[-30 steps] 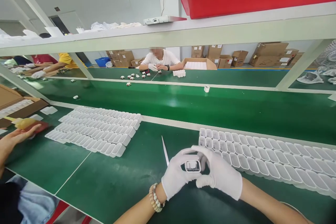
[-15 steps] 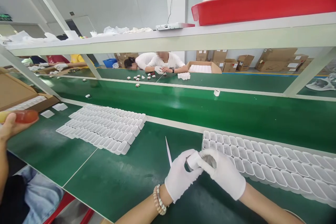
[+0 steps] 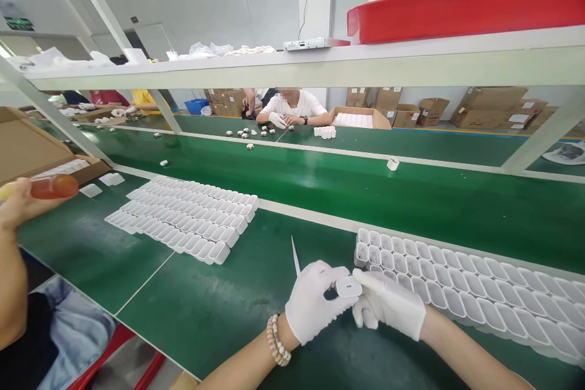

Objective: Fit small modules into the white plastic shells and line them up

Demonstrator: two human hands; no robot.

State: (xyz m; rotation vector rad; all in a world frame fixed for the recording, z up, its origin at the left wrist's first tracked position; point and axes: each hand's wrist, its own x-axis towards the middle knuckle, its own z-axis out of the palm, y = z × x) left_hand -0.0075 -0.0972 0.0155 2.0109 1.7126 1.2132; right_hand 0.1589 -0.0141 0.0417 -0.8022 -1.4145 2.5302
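Observation:
Between the thumb and fingers of my left hand (image 3: 315, 300) is a small white charger housing (image 3: 348, 287), its end face with a dark slot turned toward me. My right hand (image 3: 388, 303) grips the housing's right side with its fingertips, the other fingers curled below. Both hands wear white gloves. Just beyond my left hand a thin white pointed stick (image 3: 295, 256) lies on the green tabletop, its near end hidden by the glove. Rows of open white housings (image 3: 452, 277) stand right of and behind my right hand.
More white housings (image 3: 183, 216) stand in rows at left. A co-worker's hand (image 3: 21, 201) holds a bottle of reddish liquid (image 3: 53, 186). Beyond the edge strip runs a green belt (image 3: 315, 177) with a loose white housing (image 3: 392, 164). Overhead, a shelf (image 3: 256, 72) bears a red tray (image 3: 466, 12).
The housing has been turned, so its slotted end now faces me. My right hand's fingers have shifted to its right side. The loose housing on the belt has moved slightly right and tipped.

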